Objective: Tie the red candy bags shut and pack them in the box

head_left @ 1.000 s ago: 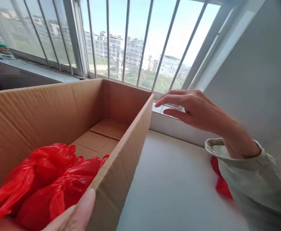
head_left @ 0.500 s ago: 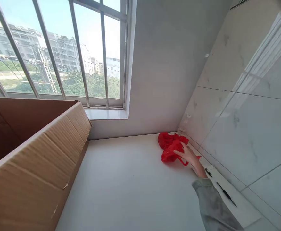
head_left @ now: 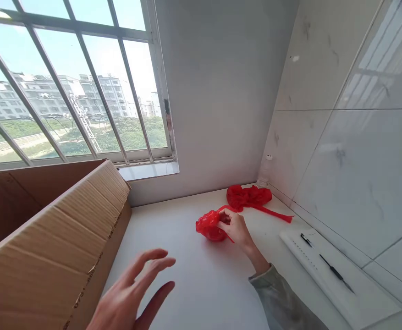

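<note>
My right hand [head_left: 237,228] pinches a crumpled red plastic bag [head_left: 210,224] over the white tabletop [head_left: 187,284]. The bag is thin and shiny, bunched into a loose ball. Behind it, against the wall, lies a second red bundle [head_left: 247,196], gathered in the middle, with a flat tail stretching to the right. Whether a red strand between the two joins them I cannot tell. In the lower left, my left hand [head_left: 132,288] is raised over the table beside the cardboard box, fingers apart, holding nothing.
A big open cardboard box [head_left: 66,229] takes up the left side, under a barred window [head_left: 73,91]. On the right, a long white packet [head_left: 327,275] carries a black pen [head_left: 306,239] and a thin black-handled tool [head_left: 336,273]. A clear bottle [head_left: 264,174] stands in the corner by the tiled wall.
My right hand has drawn one red bag leftward and nearer, away from the other red bundle. My left hand has come into view. The camera view has shifted right.
</note>
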`<state>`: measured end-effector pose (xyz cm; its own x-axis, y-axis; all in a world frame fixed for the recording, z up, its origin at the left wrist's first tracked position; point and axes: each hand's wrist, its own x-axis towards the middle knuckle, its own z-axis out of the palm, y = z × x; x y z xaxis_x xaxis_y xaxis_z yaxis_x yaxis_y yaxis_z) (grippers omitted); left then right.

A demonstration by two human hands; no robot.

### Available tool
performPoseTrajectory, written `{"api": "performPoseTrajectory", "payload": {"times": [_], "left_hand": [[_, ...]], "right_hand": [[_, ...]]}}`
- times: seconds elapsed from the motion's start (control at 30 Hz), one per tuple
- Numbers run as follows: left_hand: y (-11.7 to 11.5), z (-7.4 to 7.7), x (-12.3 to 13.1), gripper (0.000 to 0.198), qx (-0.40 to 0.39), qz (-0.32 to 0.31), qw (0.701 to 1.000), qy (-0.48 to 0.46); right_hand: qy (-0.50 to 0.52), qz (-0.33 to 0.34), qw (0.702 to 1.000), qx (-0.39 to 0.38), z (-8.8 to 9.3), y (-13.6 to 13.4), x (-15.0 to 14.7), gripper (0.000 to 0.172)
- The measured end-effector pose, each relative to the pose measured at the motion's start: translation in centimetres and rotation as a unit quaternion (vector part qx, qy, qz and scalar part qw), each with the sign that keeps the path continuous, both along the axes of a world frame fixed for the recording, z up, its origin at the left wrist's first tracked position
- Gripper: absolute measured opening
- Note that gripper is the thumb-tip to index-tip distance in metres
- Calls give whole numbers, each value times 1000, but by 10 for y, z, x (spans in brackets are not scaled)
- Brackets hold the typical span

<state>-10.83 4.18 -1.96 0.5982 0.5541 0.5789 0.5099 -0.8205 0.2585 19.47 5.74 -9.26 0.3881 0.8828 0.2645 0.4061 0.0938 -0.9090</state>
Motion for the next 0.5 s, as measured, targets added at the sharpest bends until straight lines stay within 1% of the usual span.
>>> {"api": "performPoseTrajectory", "payload": {"times": [0.03, 0.07, 0.13, 0.17, 0.2, 0.23, 0.27, 0.33, 0.4, 0.43, 0.5], "left_hand": [[4, -2, 18, 31, -43, -26, 998, 31], [9, -5, 36, 40, -99, -21, 994, 34], [19, -15, 71, 60, -194, -18, 981, 3], [24, -19, 85, 67, -208, -11, 978, -6], [28, -23, 97, 69, -221, -9, 975, -15], [32, -26, 105, 65, -229, -8, 973, -25], [36, -27, 109, 56, -234, -9, 972, -34], [42, -26, 110, 35, -248, -8, 967, -56], [49, -22, 103, 18, -266, -3, 961, -79], [52, -21, 99, 14, -279, -3, 956, -91], [57, -20, 91, 9, -312, -10, 943, -115]], "right_hand": [[16, 12, 1000, 13, 4, -3, -7, 7], [31, 22, 999, 23, 7, -7, -15, 8], [57, 41, 997, 38, 14, -15, -29, 9], [67, 52, 995, 42, 18, -18, -35, 9], [74, 64, 994, 45, 22, -22, -41, 9], [78, 79, 993, 47, 25, -25, -44, 10], [79, 94, 991, 47, 29, -27, -45, 12], [75, 112, 990, 48, 34, -29, -41, 18], [69, 96, 992, 49, 37, -28, -30, 26], [64, 81, 994, 48, 38, -26, -24, 29], [48, 67, 996, 40, 37, -22, -14, 28]]}}
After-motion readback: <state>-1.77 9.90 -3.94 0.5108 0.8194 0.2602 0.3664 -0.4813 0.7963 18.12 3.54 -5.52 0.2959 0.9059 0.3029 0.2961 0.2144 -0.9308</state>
